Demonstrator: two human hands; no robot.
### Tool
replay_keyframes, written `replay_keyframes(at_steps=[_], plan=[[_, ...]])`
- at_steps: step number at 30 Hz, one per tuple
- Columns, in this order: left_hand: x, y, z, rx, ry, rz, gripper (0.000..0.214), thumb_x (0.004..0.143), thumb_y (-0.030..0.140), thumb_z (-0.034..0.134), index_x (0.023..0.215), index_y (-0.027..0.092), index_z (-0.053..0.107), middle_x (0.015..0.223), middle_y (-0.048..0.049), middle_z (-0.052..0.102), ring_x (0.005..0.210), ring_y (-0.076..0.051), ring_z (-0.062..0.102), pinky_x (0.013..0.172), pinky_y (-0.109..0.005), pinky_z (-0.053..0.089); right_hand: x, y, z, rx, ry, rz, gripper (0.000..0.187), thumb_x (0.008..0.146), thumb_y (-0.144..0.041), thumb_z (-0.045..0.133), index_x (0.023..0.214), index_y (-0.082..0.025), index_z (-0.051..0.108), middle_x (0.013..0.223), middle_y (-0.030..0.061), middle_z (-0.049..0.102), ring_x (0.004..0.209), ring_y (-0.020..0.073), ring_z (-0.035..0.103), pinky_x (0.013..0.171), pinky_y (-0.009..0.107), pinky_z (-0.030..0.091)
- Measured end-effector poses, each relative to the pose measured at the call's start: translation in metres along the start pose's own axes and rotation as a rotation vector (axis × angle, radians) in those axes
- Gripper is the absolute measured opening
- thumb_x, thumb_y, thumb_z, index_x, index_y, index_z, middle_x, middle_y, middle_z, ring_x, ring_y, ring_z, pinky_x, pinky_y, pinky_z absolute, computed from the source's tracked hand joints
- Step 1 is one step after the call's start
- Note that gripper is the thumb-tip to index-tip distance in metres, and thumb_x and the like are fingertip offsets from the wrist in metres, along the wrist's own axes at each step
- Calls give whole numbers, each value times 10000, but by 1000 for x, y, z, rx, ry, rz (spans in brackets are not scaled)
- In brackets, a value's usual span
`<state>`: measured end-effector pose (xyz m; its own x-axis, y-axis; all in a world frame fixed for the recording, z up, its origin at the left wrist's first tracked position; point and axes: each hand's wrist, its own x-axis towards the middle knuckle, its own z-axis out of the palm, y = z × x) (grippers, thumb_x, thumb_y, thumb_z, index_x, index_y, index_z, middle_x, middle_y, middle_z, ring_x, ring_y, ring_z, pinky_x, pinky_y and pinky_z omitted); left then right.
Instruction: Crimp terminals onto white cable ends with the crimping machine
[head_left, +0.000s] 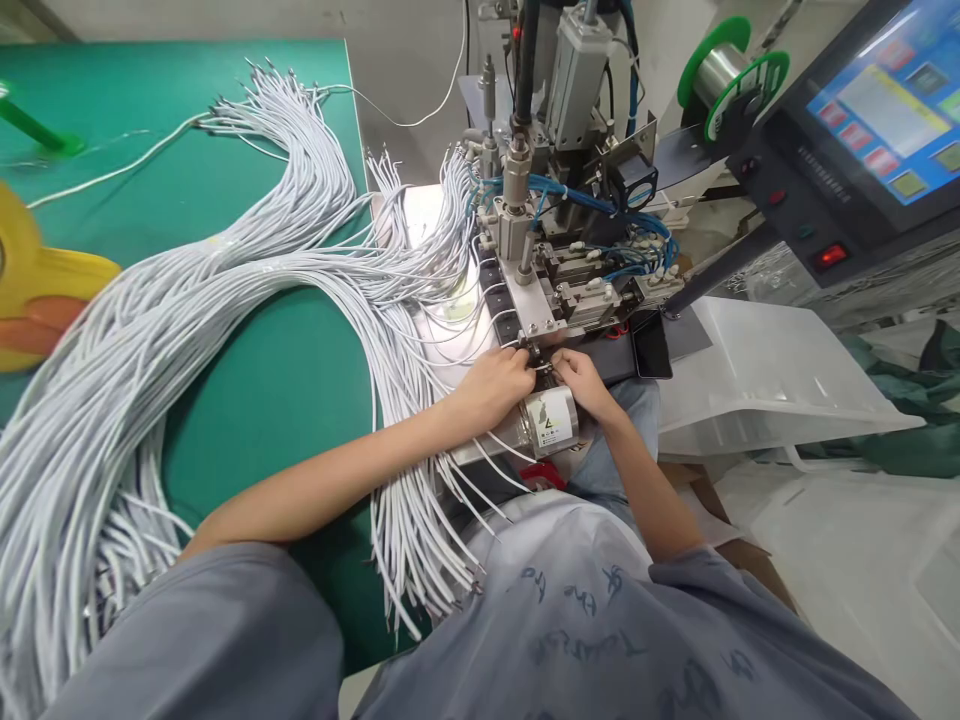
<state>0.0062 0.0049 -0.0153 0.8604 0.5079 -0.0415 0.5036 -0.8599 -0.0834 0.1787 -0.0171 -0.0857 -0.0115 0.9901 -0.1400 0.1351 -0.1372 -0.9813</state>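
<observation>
White cable point(534, 367) end sits at the front edge of the fixture point(541, 328), low on the soldering machine point(559, 150), between both hands. Left hand point(491, 385): grip closed, fingertips pinched on the cable end right at the fixture. Right hand point(587, 382): fingers curled and pressed up to the same spot, touching the fixture edge; cannot tell if its grip has anything in it, too small. The hands are nearly touching. Just below them is a metal cylinder with a warning label point(551, 420). The cable bundle point(225, 290) fans across the green worktop point(277, 390) to the left, with loose ends hanging over the near edge under the left forearm. Solder spool point(731, 75) and touchscreen point(892, 110) are up right. A clear plastic tray point(765, 370) lies right of the hands.
</observation>
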Motion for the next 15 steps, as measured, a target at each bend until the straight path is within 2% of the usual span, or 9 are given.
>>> replay_keyframes(at_steps=[2, 4, 7, 10, 11, 12, 15], plan=[[-3, 0, -8, -12, -91, -58, 182, 802, 41, 480, 760, 102, 646, 757, -101, 609, 735, -221, 612, 579, -304, 421, 2, 1, -1, -61, 4, -47, 254, 754, -396, 480, 597, -209, 412, 507, -68, 334, 486, 88, 314, 482, 233, 276], [-5, 2, -15, -23, -146, -97, 192, 793, 25, 472, 756, 107, 642, 774, -101, 617, 731, -225, 618, 535, -293, 398, 1, -1, -3, -130, 52, -74, 237, 753, -378, 467, 596, -205, 428, 517, -59, 353, 506, 97, 336, 498, 237, 289], [-8, 3, -21, -26, -173, -125, 217, 793, 9, 445, 787, 110, 637, 826, -106, 618, 743, -217, 624, 515, -276, 381, -13, -9, -6, -242, 268, -125, 228, 774, -339, 441, 600, -192, 455, 537, -45, 391, 526, 102, 361, 517, 240, 301], [-8, 2, -20, -8, -162, -200, 253, 793, -9, 403, 862, 88, 626, 850, -125, 620, 747, -223, 635, 519, -272, 381, -47, -22, 2, -380, 445, -203, 230, 826, -308, 438, 661, -174, 525, 544, -43, 408, 507, 96, 367, 516, 238, 314], [-8, 1, -18, -2, -151, -235, 266, 799, -10, 387, 904, 75, 617, 839, -132, 622, 743, -229, 639, 522, -275, 383, -61, -27, 8, -477, 440, -235, 238, 838, -301, 450, 668, -171, 553, 525, -47, 391, 490, 95, 358, 519, 240, 321], [-8, 0, -17, 0, -140, -266, 275, 806, -6, 375, 943, 62, 604, 823, -137, 624, 735, -235, 642, 522, -277, 384, -75, -30, 17, -585, 382, -283, 234, 843, -289, 467, 679, -170, 584, 522, -43, 399, 491, 97, 375, 531, 241, 333], [-8, -2, -14, -8, -118, -313, 265, 804, 5, 374, 949, 44, 593, 774, -145, 624, 701, -244, 641, 512, -278, 378, -106, -35, 46, -855, 160, -357, 153, 829, -267, 525, 832, -183, 652, 706, 23, 559, 615, 129, 514, 573, 247, 384]])
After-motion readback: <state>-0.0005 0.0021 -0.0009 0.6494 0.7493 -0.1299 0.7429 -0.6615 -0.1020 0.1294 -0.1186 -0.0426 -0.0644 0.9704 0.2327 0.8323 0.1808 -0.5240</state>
